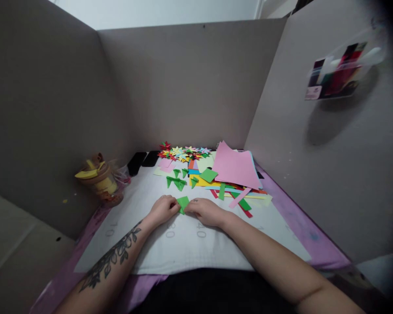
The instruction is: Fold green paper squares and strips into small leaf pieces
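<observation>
Between my two hands lies a small piece of green paper (183,202), partly folded, with its lower point toward me. My left hand (164,209) pinches its left edge with fingers closed. On the other side, the fingers of my right hand (205,211) close on its right corner. Fingertips hide both side corners of the paper. Just beyond, several folded green paper pieces (179,184) stand on the white sheet (144,244). A flat green square (208,175) rests farther right, by the stacked coloured paper.
Folded paper stars (183,153) are heaped at the back. Pink sheets (234,165) and loose strips (240,198) lie at right. A pot-like container (101,181) and two black phone-like objects (136,163) are at left. Grey panels (190,87) enclose the table; a clear pouch (339,78) hangs right.
</observation>
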Demonstrator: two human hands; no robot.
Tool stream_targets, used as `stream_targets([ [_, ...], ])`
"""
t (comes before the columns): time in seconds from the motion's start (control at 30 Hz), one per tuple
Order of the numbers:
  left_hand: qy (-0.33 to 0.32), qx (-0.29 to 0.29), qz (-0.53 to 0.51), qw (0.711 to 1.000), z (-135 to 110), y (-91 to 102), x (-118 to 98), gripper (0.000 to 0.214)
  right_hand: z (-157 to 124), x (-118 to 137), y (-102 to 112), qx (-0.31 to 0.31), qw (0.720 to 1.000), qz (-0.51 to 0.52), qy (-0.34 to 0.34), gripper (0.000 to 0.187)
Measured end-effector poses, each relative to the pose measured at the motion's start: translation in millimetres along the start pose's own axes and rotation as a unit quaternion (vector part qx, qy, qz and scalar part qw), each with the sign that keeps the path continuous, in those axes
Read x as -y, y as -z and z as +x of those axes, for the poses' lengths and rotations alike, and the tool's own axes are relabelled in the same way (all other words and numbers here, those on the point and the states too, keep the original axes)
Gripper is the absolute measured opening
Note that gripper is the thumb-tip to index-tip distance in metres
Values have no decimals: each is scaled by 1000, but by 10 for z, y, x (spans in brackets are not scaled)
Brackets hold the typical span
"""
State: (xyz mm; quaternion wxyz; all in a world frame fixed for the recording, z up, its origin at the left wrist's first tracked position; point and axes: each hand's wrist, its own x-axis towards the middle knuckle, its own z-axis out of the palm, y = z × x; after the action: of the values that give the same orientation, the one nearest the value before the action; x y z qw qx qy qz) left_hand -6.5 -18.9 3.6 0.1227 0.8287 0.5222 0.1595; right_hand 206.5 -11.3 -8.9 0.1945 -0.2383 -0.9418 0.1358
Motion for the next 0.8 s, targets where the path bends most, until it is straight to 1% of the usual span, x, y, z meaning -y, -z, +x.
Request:
stream_targets([
  [0.07,2,0,6,1000,6,-2,-10,21,-2,1,-3,-5,1000,0,-1,35],
  [0.17,8,7,9,1000,15,8,-26,19,-4,-11,-20,-5,1000,-9,18,39],
  [0.3,21,17,17,1000,33,19,-43,19,1,-29,-44,-12,999,-35,32,30],
  [0.4,20,18,29,999,48,10,-44,19,12,-23,-47,-12,998,-51,35,28],
  [0.53,21,21,48,998,67,-10,-37,20,34,23,-28,1,998,-63,21,29],
  [0.63,27,27,54,998,76,-24,-32,20,49,69,-10,9,997,-70,7,26],
  [0.8,39,15,60,997,78,-49,-47,18,50,113,5,16,997,-74,-2,26],
])
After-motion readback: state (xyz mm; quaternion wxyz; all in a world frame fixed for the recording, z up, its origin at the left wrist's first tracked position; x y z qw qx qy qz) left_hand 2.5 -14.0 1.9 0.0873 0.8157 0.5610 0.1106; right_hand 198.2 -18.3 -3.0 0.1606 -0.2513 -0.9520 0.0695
